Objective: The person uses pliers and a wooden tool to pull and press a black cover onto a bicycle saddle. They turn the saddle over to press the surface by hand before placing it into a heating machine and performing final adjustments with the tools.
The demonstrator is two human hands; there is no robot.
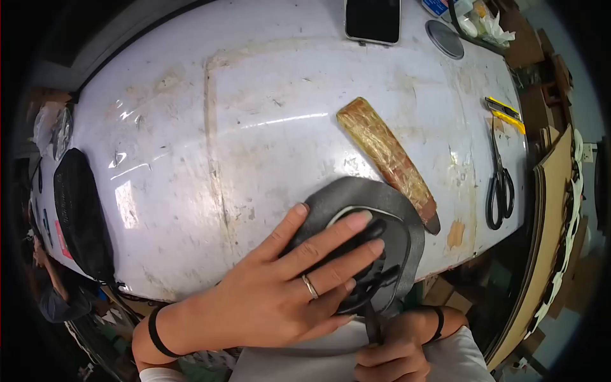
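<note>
Because the black piece [398, 242] looks pliable, I'd hold its rim [356, 188]; left hand [286, 280] spread atop it, right hand [396, 353] gripping a dark handle [373, 326].

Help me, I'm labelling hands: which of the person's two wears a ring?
The left hand, spread over the dark grey piece: a ring circles one finger. The right hand, closed around a dark tool, shows none.
</note>
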